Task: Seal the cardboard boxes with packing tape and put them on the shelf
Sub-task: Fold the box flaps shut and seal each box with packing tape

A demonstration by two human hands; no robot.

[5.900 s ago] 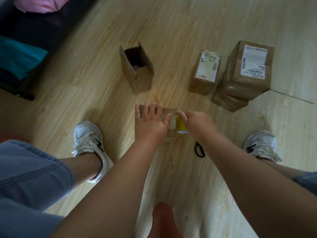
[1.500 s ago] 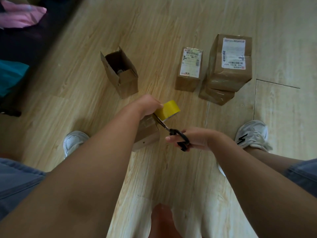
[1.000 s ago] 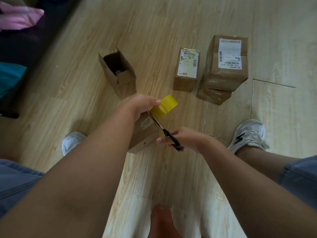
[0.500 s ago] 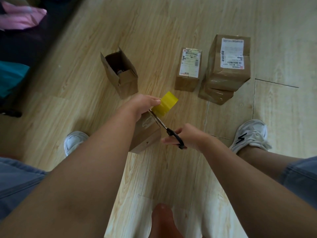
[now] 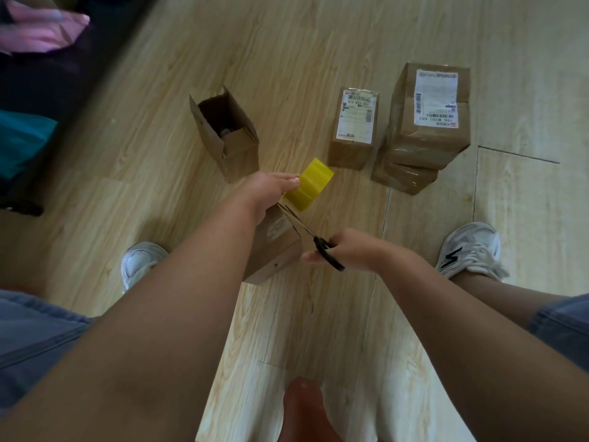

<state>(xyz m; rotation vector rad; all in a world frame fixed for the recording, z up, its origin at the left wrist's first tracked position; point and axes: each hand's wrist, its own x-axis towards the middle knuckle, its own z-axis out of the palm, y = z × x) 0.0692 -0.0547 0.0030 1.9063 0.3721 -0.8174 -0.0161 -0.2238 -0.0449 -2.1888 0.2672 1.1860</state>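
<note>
Looking straight down past two bare forearms at a pale wooden floor [image 5: 318, 36].

Largely hidden beneath the left forearm and wrist: the cardboard box [image 5: 274, 247] being sealed, tilted, with only its right side and near corner showing. Deep in shadow inside the open box [image 5: 228, 132] farther back, flaps raised: something pale, too dim to identify. Cut off at the left edge: pink cloth [image 5: 38, 30] and teal cloth [image 5: 22, 138] on a dark surface. Blurred beyond reading: the print on the narrow labelled box [image 5: 355, 127] and on the large box [image 5: 427, 113] just beside it, stacked on a flatter box [image 5: 403, 177].

Floorboards showing between the open box and the labelled box, and in the foreground between the left shoe [image 5: 140, 260] and right shoe [image 5: 471, 250].

Left hand [image 5: 269, 194]: wrapped around a yellow tape roll [image 5: 308, 185], held at the far end of the cardboard box. Right hand [image 5: 350, 250]: clasping the black handles of scissors [image 5: 318, 242], blades close together and aimed up-left at the gap between roll and box. Tape strip itself too faint to make out.
</note>
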